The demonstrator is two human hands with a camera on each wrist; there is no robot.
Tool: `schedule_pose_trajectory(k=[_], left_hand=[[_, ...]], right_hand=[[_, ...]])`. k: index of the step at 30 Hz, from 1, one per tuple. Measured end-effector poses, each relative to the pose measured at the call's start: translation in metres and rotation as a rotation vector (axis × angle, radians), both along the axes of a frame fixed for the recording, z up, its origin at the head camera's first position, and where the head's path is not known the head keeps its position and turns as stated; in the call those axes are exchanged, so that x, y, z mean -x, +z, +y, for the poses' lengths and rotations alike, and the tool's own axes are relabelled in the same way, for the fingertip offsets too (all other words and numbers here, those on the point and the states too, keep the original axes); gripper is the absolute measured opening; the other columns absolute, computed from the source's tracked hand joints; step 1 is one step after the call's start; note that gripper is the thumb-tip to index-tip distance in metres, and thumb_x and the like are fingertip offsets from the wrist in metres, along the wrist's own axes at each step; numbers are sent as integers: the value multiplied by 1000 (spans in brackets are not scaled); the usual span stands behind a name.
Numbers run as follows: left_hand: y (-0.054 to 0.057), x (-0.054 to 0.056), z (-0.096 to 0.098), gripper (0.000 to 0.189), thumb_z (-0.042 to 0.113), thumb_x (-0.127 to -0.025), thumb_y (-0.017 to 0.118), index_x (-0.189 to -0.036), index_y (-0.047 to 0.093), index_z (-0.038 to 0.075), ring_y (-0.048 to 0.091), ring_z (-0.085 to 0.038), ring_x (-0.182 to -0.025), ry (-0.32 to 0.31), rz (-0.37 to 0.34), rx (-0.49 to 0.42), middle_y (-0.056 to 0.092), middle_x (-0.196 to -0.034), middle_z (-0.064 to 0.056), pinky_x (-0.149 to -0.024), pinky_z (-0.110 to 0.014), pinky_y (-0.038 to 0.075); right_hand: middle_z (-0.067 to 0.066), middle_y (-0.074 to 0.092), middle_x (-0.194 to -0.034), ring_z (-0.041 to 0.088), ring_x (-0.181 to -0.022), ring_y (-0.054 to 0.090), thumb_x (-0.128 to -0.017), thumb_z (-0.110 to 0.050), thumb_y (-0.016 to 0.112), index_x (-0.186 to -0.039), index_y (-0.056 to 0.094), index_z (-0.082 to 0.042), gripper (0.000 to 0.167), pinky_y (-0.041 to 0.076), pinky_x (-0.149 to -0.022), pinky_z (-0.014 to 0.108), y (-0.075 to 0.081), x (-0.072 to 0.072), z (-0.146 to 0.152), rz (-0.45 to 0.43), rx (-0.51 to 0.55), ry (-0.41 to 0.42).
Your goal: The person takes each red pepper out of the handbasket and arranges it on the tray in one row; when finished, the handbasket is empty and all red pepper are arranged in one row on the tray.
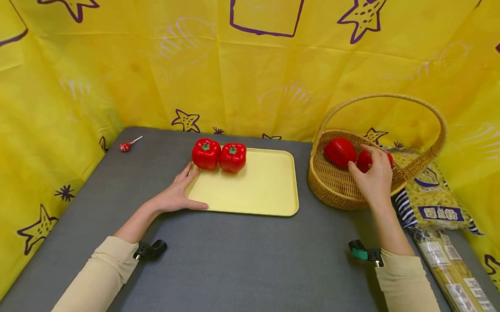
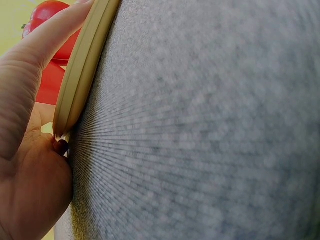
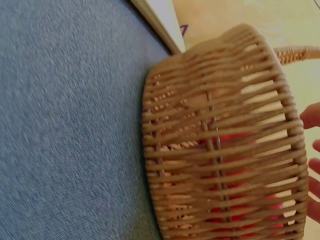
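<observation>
My left hand (image 1: 178, 192) rests at the near left corner of a yellow tray (image 1: 265, 185), thumb along the front rim and fingers spread along the left side. Two red bell peppers (image 1: 206, 153) stand side by side at the tray's far left. In the left wrist view, the thumb touches the tray rim (image 2: 82, 75). Over a wicker basket (image 1: 333, 191), my right hand (image 1: 376, 176) reaches down with bent, parted fingers above a red pepper (image 1: 363, 160), partly hidden by it. Another red pepper-like piece (image 1: 340, 152) lies beside it. The right wrist view shows fingers (image 3: 312, 115) above the rim.
The basket's tall handle (image 1: 386, 96) arches behind the right hand. Right of the basket lie a bag of noodles (image 1: 436, 198) and a long clear package (image 1: 459, 285). A lollipop (image 1: 125, 146) lies at the far left. Yellow cloth (image 1: 253, 90) hangs behind the grey table.
</observation>
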State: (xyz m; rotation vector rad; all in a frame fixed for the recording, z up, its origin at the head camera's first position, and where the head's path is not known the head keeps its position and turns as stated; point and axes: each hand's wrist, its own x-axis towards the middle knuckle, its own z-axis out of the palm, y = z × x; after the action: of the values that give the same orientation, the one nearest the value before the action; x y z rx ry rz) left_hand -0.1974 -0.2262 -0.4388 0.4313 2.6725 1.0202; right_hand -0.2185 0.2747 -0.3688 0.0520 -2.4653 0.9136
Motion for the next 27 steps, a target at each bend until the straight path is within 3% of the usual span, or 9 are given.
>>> schedule_pose_trajectory(k=[7,20,27], left_hand=[[2,0,-1,118,52,-72,81,-157,13,8,-5,-43,-145,2,-9,-2,-13,-162,-10,-107,-70,11],[0,1,0,117,52,-72,81,-157,13,8,-5,-42,-145,-1,-2,0,-13,-162,-11,-108,-69,12],[0,1,-1,116,52,-73,81,-156,14,6,-5,-44,-145,-2,3,-6,-12,-162,-13,-107,-70,12]], right_hand=[[24,37,-145,41,-134,31,-87,-15,67,-144,42,-2,63,27,-105,60,2,2,11,-17,55,-89],[26,24,-152,46,-139,20,-88,-22,66,-151,21,1,81,25,-106,65,-2,16,31,-154,37,-168],[33,24,-147,49,-136,19,-86,-20,69,-150,18,4,85,23,-107,65,-6,22,41,-199,8,-146]])
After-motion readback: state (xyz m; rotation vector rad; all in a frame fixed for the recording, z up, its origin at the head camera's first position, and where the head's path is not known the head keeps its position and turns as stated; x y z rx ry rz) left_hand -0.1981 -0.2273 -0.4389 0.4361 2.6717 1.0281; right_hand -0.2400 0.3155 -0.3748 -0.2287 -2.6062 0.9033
